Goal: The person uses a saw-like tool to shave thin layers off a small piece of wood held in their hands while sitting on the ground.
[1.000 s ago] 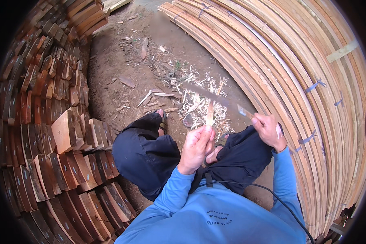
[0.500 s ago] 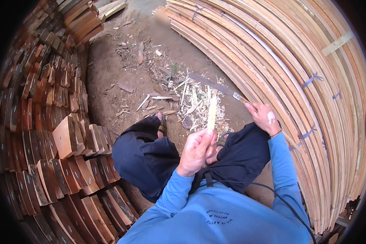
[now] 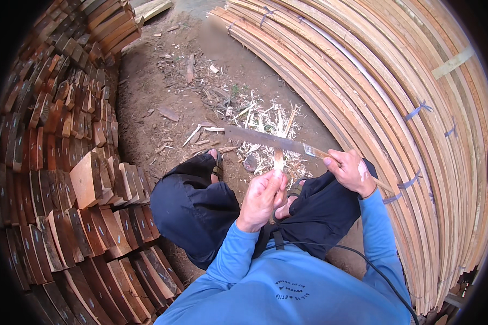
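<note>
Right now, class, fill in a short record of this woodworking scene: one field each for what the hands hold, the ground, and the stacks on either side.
Left hand: grips a thin pale wooden stick, upright.
Right hand: holds a long dark-bladed knife by its handle, blade laid across the stick.
Ground: brown dirt with pale wood shavings.
Left side: stacked reddish-brown wood blocks.
Right side: bundled long pale wooden slats.

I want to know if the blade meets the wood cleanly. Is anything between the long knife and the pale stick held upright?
Nothing visible: the knife in the right hand lies across the stick just above the left hand.
</note>
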A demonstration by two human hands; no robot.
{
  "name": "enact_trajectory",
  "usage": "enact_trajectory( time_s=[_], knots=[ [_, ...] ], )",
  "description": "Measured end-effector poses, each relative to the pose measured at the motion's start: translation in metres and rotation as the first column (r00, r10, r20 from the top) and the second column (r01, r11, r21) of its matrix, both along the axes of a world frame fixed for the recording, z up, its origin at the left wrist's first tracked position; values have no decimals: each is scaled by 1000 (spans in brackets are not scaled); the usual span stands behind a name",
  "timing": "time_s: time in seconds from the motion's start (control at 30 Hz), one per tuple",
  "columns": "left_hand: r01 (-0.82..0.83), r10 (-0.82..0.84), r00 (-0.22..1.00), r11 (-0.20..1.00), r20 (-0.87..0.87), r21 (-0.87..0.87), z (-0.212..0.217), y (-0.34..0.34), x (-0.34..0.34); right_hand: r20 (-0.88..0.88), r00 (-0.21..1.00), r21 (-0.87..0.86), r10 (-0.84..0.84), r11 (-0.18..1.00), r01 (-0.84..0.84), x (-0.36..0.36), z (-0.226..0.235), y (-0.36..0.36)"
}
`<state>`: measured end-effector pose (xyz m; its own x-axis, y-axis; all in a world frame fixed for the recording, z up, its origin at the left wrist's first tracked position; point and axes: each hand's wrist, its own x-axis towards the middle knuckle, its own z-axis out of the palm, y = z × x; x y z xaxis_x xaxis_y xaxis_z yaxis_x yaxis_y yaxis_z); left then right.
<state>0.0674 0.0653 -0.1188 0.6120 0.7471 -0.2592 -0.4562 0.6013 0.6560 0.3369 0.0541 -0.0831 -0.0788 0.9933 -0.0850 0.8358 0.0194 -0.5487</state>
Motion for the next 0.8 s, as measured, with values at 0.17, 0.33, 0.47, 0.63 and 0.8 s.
enact_trajectory(
  time_s=[0.17, 0.33, 0.47, 0.63, 0.8],
  knots=[
    [-9, 9, 1000, 1000, -6, 13, -2, 1, -2, 57, 994, 51, -92, 995, 89, 0, -16, 10],
    [-23, 23, 1000, 1000, -6, 3, 2, 2, -1, 61, 979, 42, -197, 980, 194, 16, -19, 17],
    [-34, 36, 997, 999, 67, -35, -1, 2, 0, -14, 998, 12, -65, 998, 65, 2, 3, 6],
    [-21, 22, 1000, 1000, 6, -18, 2, 2, 0, 17, 999, -11, 39, 999, -39, -6, 10, -5],
    [15, -15, 996, 1000, 89, 0, 11, -1, -4, 98, 990, 25, -98, 995, 96, 24, -19, 0]
  ],
)
